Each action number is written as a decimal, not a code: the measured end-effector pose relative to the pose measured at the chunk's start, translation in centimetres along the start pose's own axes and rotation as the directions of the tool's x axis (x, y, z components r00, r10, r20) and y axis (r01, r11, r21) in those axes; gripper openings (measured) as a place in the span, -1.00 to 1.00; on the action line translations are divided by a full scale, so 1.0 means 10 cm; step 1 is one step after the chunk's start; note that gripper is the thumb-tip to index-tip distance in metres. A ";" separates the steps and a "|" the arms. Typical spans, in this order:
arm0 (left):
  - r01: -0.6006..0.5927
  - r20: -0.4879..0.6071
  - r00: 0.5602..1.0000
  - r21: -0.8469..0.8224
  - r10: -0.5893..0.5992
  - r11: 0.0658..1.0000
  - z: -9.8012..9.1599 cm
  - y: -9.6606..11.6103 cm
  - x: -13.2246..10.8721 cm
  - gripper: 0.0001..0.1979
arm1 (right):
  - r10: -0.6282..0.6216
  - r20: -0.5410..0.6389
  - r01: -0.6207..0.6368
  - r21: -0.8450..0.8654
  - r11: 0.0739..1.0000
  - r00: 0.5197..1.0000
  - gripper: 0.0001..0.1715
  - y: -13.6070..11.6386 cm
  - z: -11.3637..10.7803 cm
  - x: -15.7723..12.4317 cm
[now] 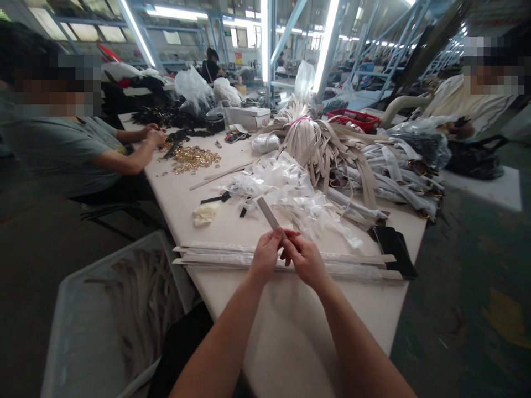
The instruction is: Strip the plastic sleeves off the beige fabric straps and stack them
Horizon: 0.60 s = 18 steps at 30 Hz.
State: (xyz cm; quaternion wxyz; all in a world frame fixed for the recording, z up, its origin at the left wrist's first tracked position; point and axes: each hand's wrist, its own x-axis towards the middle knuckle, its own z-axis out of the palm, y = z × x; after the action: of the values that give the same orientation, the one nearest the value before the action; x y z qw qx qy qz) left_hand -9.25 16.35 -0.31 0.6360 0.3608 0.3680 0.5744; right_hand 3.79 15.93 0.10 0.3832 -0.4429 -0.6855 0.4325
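Workshop table [290, 331] | L hand [265, 257], R hand [302, 260] | grips narrow, pinching beige strap [267, 213] | wrapped strips [215, 255] beneath

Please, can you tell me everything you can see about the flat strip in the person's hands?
The flat strip is narrow, straight and greyish beige, with a matt surface that may be leather or coated fabric. Its lower end is pinched between the left hand and right hand. It tilts up and away, its far end free, above the white table. No other parts can be made out.

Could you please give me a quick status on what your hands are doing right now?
Left hand, right hand on strap. Bagged straps just below.
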 end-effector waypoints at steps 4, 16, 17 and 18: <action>-0.116 -0.062 0.991 0.004 0.116 0.993 -0.05 0.15 0.04 -0.54 | -0.064 0.088 0.070 -0.069 0.995 0.994 -0.65 0.00 -0.06 -0.01; -0.047 -0.052 0.998 -0.061 0.044 0.997 -0.03 0.06 -0.09 -0.47 | -0.077 0.188 0.074 0.021 0.997 0.979 -0.72 0.07 -0.12 0.01; -0.051 -0.052 0.998 -0.059 0.048 0.997 -0.03 0.05 -0.09 -0.47 | -0.077 0.182 0.075 0.021 0.997 0.980 -0.71 0.07 -0.12 0.01; -0.038 -0.042 0.998 -0.045 0.036 0.998 -0.02 0.04 -0.10 -0.46 | -0.079 0.166 0.076 0.023 0.997 0.983 -0.69 0.07 -0.11 0.00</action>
State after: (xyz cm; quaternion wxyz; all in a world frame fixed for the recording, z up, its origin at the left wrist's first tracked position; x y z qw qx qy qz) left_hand -9.67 15.34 -0.03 0.6256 0.3409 0.3610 0.6017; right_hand 4.93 16.39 -0.18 0.3447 -0.3750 -0.7281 0.4586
